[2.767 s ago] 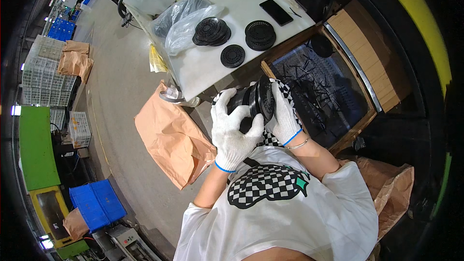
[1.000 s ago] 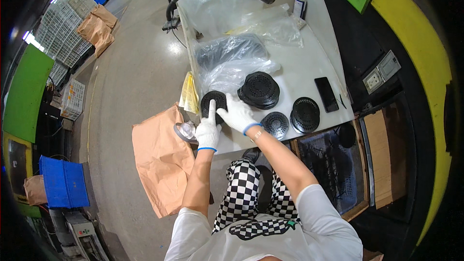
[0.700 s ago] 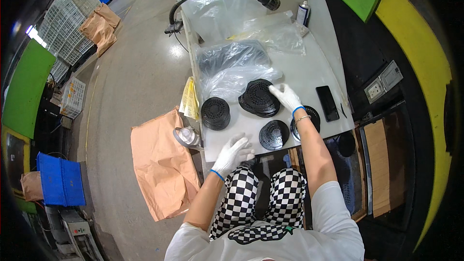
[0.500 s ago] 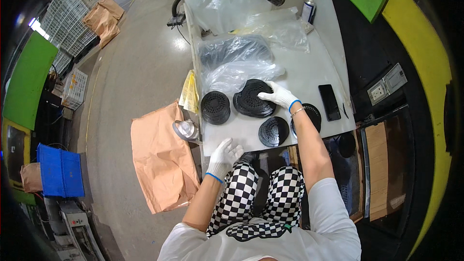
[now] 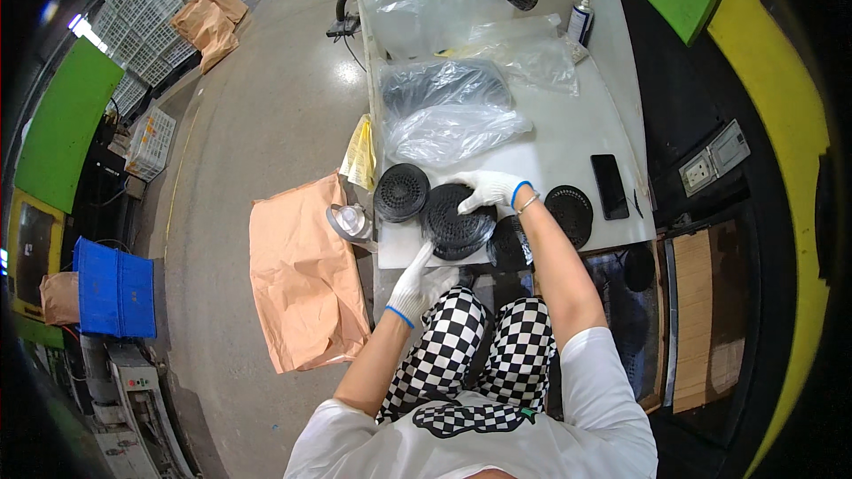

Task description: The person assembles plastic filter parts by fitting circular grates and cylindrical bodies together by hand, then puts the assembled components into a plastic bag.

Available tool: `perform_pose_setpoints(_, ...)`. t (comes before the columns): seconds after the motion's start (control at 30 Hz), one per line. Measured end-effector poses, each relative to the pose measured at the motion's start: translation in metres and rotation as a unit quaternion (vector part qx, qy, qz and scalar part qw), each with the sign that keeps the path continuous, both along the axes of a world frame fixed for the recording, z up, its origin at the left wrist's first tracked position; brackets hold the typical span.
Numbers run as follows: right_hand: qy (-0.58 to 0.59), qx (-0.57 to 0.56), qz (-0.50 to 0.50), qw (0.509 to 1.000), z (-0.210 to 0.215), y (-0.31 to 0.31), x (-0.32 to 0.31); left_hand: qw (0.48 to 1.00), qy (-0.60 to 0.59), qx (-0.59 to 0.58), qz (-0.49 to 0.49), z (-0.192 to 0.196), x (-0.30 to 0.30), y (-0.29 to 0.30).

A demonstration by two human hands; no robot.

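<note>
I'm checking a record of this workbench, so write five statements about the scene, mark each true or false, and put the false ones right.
1. The right hand touches a stack of black discs. True.
2. The left hand is bare. False: it wears a white glove with a blue edge at the wrist.
3. A black phone lies on the white table. True.
4. The phone is left of the stack that the right hand touches. False: it is to the right of it.
5. A blue bin shows to the left of the brown paper bag. True.
</note>
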State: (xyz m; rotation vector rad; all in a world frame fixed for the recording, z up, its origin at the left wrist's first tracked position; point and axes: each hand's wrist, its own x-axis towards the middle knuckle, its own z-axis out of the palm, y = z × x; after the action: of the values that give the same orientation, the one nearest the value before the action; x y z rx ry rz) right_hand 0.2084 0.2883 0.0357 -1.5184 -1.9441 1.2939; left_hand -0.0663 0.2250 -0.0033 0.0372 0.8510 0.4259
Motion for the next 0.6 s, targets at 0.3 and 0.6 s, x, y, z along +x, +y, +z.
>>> perform_pose_setpoints(0.3,-0.057,-0.042,0.063,0.995,0.019,-0.011,-0.06,0.99,-0.078,0.074,0.089,-0.001,0.017,-0.009)
perform_pose_setpoints(0.6,-0.074,0.004,-0.002,0.997,0.013,-0.013,-0.061,0.93,0.288,0.18,0.139,-0.008,-0.048,0.018)
